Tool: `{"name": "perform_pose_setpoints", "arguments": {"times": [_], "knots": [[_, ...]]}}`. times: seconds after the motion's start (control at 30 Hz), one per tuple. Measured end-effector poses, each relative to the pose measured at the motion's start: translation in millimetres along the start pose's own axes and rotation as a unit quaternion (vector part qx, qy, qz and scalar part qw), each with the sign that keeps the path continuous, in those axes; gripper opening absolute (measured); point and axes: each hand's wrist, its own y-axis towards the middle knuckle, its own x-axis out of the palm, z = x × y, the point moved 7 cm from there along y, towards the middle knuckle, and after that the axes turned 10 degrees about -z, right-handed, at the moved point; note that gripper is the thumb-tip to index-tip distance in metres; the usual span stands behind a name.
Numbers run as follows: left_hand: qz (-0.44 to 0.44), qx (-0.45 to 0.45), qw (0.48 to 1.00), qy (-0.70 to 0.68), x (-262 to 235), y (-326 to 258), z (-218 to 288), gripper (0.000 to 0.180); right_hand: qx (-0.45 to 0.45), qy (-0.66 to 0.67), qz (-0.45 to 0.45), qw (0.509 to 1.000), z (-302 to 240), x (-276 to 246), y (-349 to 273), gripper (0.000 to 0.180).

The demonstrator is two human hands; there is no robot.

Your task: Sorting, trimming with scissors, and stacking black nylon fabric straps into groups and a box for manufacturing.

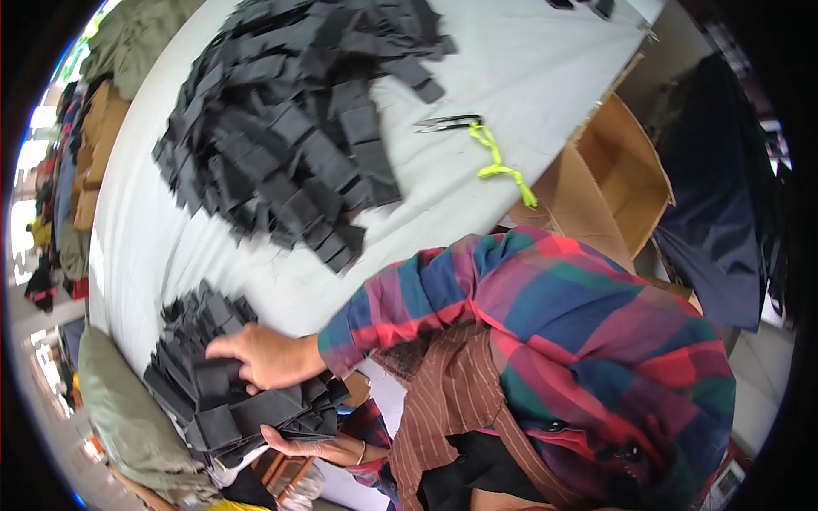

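Note:
Small black fabric pieces lie in a smaller stack (pixel 230 417) at the near left edge of the white-covered table. My right hand (pixel 271 353) reaches over this stack, its fingers stretched to the left and slightly blurred, with nothing plainly held. At the stack's near edge is my left hand (pixel 317 446), a bracelet on its wrist. Its thumb lies against the black pieces, and its other fingers are hidden beneath them. A much larger heap of black fabric pieces (pixel 290 128) spreads farther up the table.
Black thread snips (pixel 452 123) with a neon yellow cord (pixel 497 162) lie right of the big heap. An open cardboard box (pixel 626 166) stands beyond the table's right edge. Olive cloth bundles (pixel 128 409) sit at the left. The white table cover (pixel 426 204) is wrinkled.

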Motion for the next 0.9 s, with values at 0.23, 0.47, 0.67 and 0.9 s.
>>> {"name": "perform_pose_setpoints", "arguments": {"times": [0.23,0.47,0.67,0.9], "knots": [[-0.02,0.006,0.998,0.053,92,-23,20,0.054,-0.165,-0.199,0.112,0.96,-63,-24,-36,0.044],[-0.061,0.206,0.926,0.312,155,-65,47,0.048,-0.114,0.041,-0.057,0.991,-110,-66,-65,0.089],[-0.084,0.112,0.951,0.274,230,-77,26,0.056,-0.079,-0.114,0.175,0.975,-143,-110,-113,0.095],[-0.23,0.095,0.913,0.324,289,-98,-7,0.06,-0.092,-0.171,0.312,0.93,-170,-150,-155,0.093]]}}
